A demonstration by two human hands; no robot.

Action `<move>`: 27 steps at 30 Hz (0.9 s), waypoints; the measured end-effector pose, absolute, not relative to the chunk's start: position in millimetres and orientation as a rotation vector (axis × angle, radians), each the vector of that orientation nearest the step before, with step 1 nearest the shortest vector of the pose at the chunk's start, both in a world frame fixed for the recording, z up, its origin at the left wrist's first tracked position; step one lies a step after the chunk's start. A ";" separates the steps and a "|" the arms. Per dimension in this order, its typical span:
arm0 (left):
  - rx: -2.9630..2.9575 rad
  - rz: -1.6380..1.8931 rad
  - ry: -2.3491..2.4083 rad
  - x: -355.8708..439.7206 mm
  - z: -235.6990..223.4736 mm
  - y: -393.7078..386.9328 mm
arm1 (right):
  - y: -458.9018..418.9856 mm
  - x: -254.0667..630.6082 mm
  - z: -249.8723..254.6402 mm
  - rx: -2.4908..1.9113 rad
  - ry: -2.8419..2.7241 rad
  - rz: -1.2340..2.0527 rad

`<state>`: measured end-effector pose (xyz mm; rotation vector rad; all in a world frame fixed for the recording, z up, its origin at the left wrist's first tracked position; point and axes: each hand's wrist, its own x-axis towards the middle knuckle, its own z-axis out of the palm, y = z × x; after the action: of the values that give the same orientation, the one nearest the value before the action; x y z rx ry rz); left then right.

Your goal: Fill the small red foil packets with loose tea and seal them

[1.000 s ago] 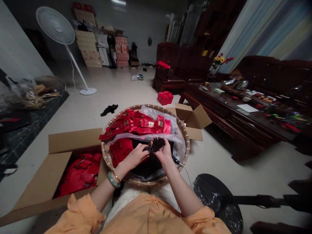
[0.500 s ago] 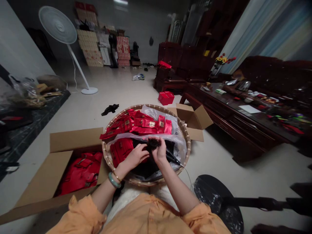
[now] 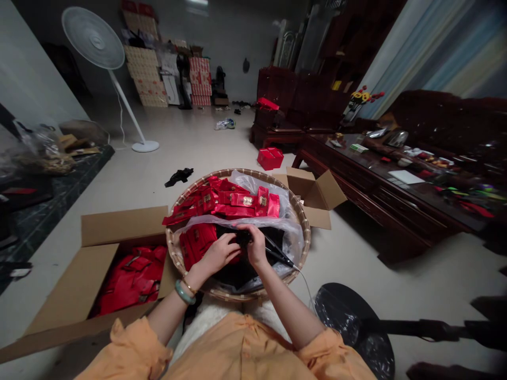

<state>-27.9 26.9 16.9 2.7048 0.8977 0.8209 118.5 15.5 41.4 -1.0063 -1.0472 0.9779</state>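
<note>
A round woven basket [image 3: 304, 232] rests on my lap. It holds a pile of red foil packets [image 3: 237, 199], a second red stack [image 3: 196, 243] and a clear plastic bag [image 3: 291, 237] of dark loose leaves [image 3: 237, 272]. My left hand [image 3: 217, 253], with a green bangle at the wrist, is curled around a small dark object [image 3: 242, 237] over the bag. My right hand [image 3: 256, 247] is turned palm down with its fingers closed over that same spot; the leaves it carries are mostly hidden. The two hands touch.
An open cardboard box [image 3: 119, 227] of red bags [image 3: 130, 279] sits at my left. A small open carton [image 3: 312, 195] lies beyond the basket. A dark wooden table [image 3: 396, 195] runs along the right, a black round base [image 3: 348, 322] is by my right knee, and a standing fan [image 3: 94, 38] is far left.
My right hand, which held a clump of dark leaves palm up, has rolled over and dropped towards the left hand. The leaves no longer show on top. The left hand stayed put.
</note>
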 end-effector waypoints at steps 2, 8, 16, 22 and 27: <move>2.697 0.826 0.899 -29.3 16.7 26.9 | 14.0 120.3 39.9 -0.989 -1.127 0.923; 2.681 0.896 0.908 -33.0 14.0 27.6 | 6.4 124.3 32.4 -0.967 -1.351 0.761; 2.630 0.961 0.934 -37.6 11.7 25.2 | -1.7 129.5 30.6 -1.100 -1.766 0.670; 2.598 0.993 0.965 -39.1 12.6 20.3 | -1.0 138.4 40.1 -1.248 -2.156 0.519; 2.684 0.912 0.861 -38.8 17.5 20.5 | 7.4 141.8 58.5 -1.374 -2.379 0.491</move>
<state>-38.8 20.5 17.5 2.6842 0.8609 0.9115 141.8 7.4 58.5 -1.3745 -2.3787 0.4912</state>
